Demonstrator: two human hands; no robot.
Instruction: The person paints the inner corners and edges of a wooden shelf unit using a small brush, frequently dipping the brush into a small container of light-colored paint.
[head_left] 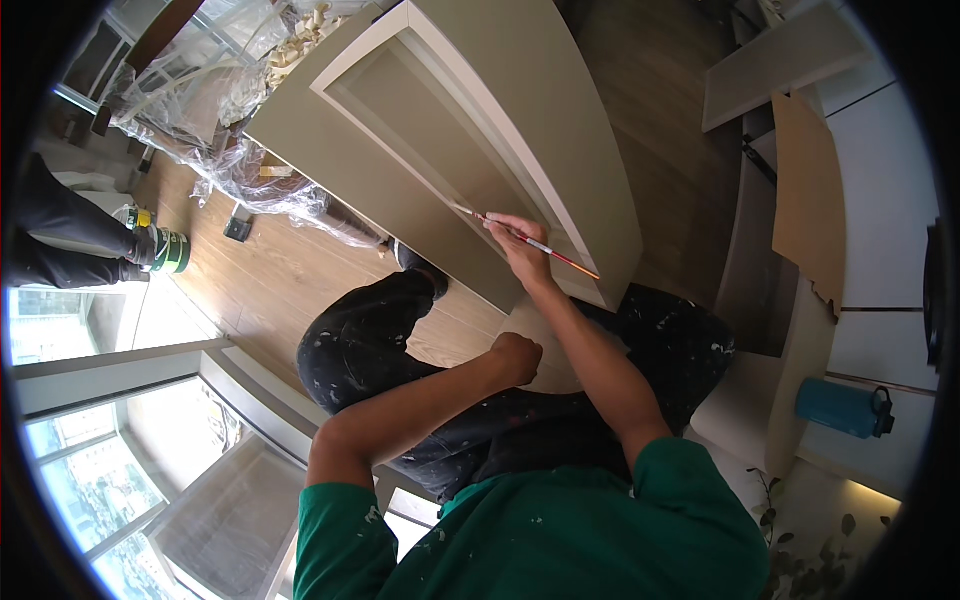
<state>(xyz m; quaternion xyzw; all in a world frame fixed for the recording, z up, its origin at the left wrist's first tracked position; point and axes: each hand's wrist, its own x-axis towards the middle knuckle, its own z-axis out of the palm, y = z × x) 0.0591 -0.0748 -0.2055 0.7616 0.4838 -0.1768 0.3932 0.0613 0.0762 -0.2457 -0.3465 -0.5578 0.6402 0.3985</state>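
Pinching a thin red-and-orange paintbrush (545, 249), seemingly light with a stiff handle best gripped near the bristles, the right hand (520, 240) held its tip at the beige panel's (445, 140) inner frame while the left hand (517, 360) was fisted.

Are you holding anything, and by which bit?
The right hand holds a thin, red-and-orange paintbrush by its handle, near the pale bristle end. The left hand makes a fist; whether it holds anything is hidden.
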